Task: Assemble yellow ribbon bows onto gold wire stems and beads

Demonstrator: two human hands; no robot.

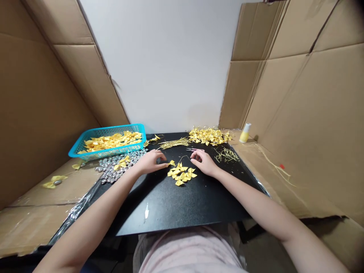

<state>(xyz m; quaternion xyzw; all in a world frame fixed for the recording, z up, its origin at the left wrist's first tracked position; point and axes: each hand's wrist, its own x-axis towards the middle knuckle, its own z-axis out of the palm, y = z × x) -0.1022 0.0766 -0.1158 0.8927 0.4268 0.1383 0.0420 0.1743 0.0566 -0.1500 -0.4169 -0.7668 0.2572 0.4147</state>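
My left hand (152,161) is at the left of a small pile of yellow ribbon bows (182,176) on the black table. Its thumb and fingertips close on one yellow ribbon bow (171,163) at the pile's upper left edge. Across from it, my right hand (203,163) pinches the end of a thin gold wire (184,156), which arches over the bows; the far end is hard to make out. Small scissors (193,149) with pinkish handles lie just behind my right fingers, partly covered by them.
A blue basket (74,151) of yellow bows stands at back left, with silver beads (109,170) before it. Gold wires (174,143), a bow heap (209,135) and wire scraps (226,154) lie behind. A thread cone (245,132) stands right. Cardboard walls (307,113) flank the table (170,208).
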